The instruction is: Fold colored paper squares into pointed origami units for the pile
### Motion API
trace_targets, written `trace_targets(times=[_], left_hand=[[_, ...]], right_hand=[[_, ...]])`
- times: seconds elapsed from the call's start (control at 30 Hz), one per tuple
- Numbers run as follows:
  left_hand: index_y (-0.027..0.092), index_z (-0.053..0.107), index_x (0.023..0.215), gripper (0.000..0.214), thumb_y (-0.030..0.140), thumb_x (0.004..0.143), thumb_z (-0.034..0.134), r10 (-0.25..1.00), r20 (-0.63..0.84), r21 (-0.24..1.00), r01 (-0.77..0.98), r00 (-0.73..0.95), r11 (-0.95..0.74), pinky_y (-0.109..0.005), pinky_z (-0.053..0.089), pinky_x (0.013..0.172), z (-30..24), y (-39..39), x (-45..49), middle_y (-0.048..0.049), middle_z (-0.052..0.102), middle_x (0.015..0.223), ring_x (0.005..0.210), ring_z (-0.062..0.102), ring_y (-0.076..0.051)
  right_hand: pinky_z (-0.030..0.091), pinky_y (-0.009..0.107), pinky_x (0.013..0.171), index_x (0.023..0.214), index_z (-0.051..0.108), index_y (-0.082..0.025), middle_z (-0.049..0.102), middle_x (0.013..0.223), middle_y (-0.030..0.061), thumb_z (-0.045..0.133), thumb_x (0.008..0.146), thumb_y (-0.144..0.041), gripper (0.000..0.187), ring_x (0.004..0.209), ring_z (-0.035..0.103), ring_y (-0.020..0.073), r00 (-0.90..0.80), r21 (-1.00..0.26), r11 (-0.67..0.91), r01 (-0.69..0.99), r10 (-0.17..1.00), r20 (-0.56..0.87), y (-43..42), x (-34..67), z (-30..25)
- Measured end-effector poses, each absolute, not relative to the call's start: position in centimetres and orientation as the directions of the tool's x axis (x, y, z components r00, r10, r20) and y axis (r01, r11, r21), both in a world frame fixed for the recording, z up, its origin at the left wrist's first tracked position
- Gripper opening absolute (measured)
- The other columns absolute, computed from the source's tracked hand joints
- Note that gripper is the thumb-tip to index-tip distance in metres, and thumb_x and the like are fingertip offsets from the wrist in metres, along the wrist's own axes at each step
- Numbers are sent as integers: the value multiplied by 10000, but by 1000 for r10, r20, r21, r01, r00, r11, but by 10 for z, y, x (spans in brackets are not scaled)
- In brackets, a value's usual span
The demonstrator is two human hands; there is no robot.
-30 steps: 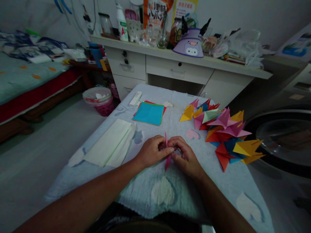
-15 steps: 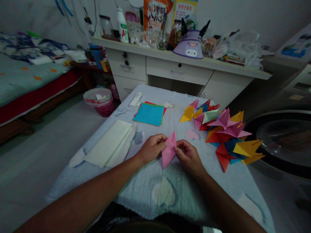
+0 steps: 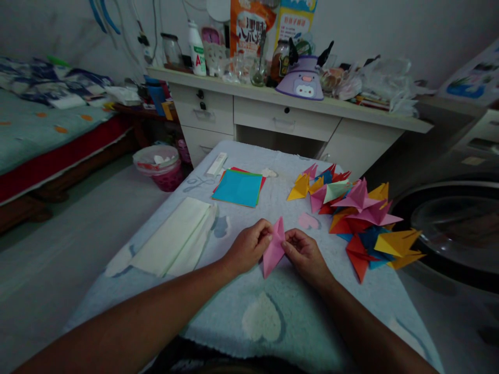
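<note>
Over cloth [image 3: 302, 317], two-handed grip [image 3: 250, 246] [image 3: 306, 255], pink paper [image 3: 275, 251] pinched

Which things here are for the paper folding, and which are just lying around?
Seem to be for the folding:
left hand and right hand, holding the pink paper
coloured paper squares
folded paper shapes

Probably just lying around:
purple visor
white bottle
orange packet

Can't tell: pale folded sheet.
</note>
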State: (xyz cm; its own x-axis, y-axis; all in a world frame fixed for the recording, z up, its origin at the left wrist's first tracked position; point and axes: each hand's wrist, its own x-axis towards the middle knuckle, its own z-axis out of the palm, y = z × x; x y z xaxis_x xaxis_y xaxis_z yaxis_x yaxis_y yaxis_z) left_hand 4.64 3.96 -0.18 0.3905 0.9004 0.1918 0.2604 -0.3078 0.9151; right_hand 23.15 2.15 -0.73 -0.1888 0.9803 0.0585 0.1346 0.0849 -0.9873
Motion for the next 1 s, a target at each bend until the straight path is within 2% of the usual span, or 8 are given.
trace_targets(times=[0.2,0.67,0.77,0.87,1.0], left_hand=[[198,542,896,82,178,875,466,899,195,903,286,392,-321,-235,382,664,-5,43,52,30,562,773,717,530,-133],[190,555,918,80,206,858,505,918,148,942,232,368,-245,-221,374,617,-6,49,60,41,529,726,669,507,-122],[180,564,921,94,215,851,512,929,143,968,149,342,-204,-218,388,626,-8,51,58,36,530,739,682,510,-120],[168,595,909,117,222,847,511,935,142,978,99,325,-183,-216,388,622,-9,52,55,33,525,732,675,501,-116],[164,635,927,163,204,846,499,938,123,960,199,325,-195,-224,391,609,-6,53,51,19,570,733,662,519,-125]], right_hand=[[414,254,614,799,581,-198,550,717,-16,693,801,-432,259,650,501,126,-197,-989,69,132,979,42,25,235,-6],[412,254,623,781,562,-194,558,726,-13,682,804,-428,263,656,512,124,-199,-991,41,130,980,15,34,242,-5],[377,231,565,889,523,-212,543,699,-40,675,808,-410,262,602,490,107,-199,-998,6,61,980,-6,38,239,-8],[307,203,478,947,436,-247,488,621,-91,686,784,-409,339,501,426,93,-185,-999,-50,-13,982,-47,41,235,-11],[317,213,487,859,477,-229,481,637,-70,642,808,-379,228,527,428,96,-177,-995,29,98,984,11,42,230,-12]])
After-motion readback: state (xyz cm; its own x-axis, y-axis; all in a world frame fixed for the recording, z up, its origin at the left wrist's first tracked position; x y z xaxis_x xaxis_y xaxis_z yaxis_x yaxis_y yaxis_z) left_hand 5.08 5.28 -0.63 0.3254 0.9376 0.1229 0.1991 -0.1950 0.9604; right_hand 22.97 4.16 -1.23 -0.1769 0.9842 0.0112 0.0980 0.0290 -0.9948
